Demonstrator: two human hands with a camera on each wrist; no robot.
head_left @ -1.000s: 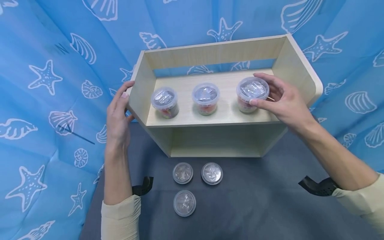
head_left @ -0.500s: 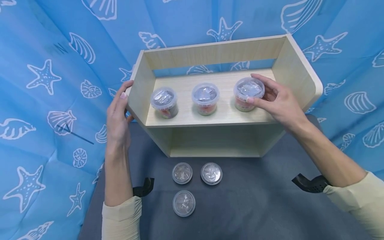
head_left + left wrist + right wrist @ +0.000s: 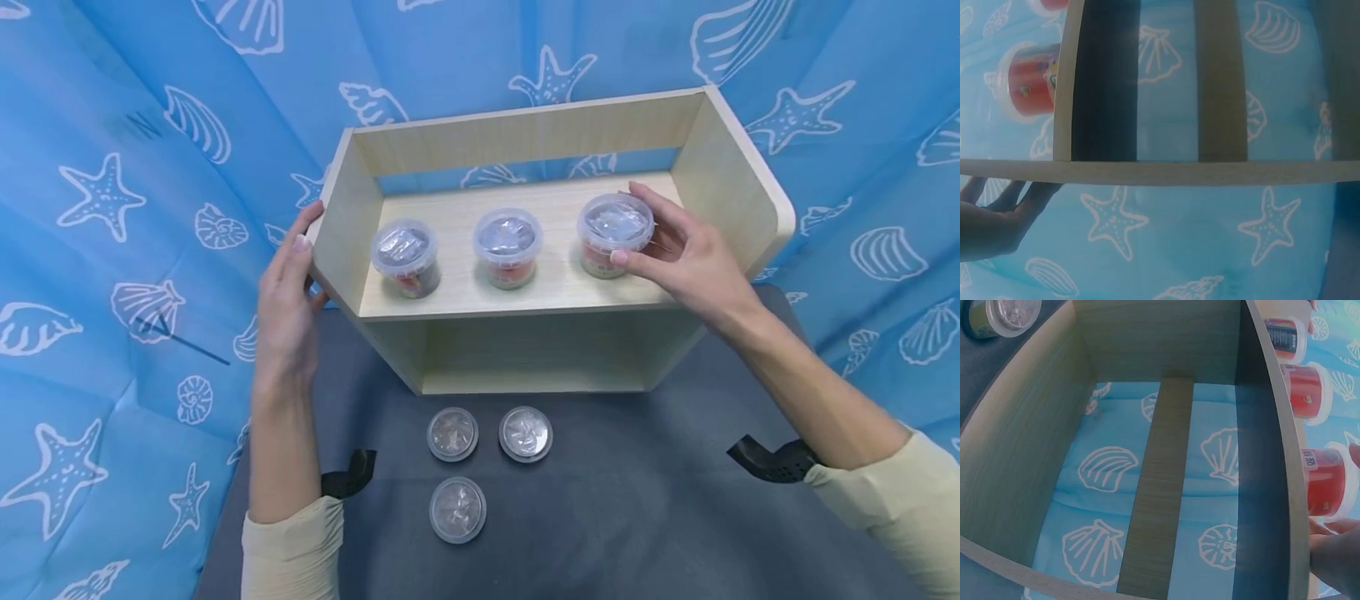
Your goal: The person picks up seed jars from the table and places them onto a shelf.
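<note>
My right hand (image 3: 693, 262) holds a lidded clear plastic tub (image 3: 600, 258) on the right part of the wooden shelf unit's (image 3: 555, 296) upper board, thumb at its front and fingers behind. In the right wrist view, this tub (image 3: 1325, 484) shows red sides and a pale label. Two similar tubs stand to its left: a middle tub (image 3: 507, 248) and a left tub (image 3: 405, 258) with darker contents. My left hand (image 3: 288, 312) rests fingertips against the outside of the unit's left side panel; the left wrist view shows its fingers (image 3: 1007, 200) touching that panel.
Three more lidded tubs stand on the dark grey tabletop (image 3: 637, 517) before the unit: a back left tub (image 3: 452, 434), a back right tub (image 3: 526, 434) and a front tub (image 3: 457, 510). A blue curtain (image 3: 150, 250) with white shells hangs behind.
My right hand has shifted its tub slightly left along the upper board, and the tub now stands straighter. My left hand stays at the side panel. The whole view has drifted a little.
</note>
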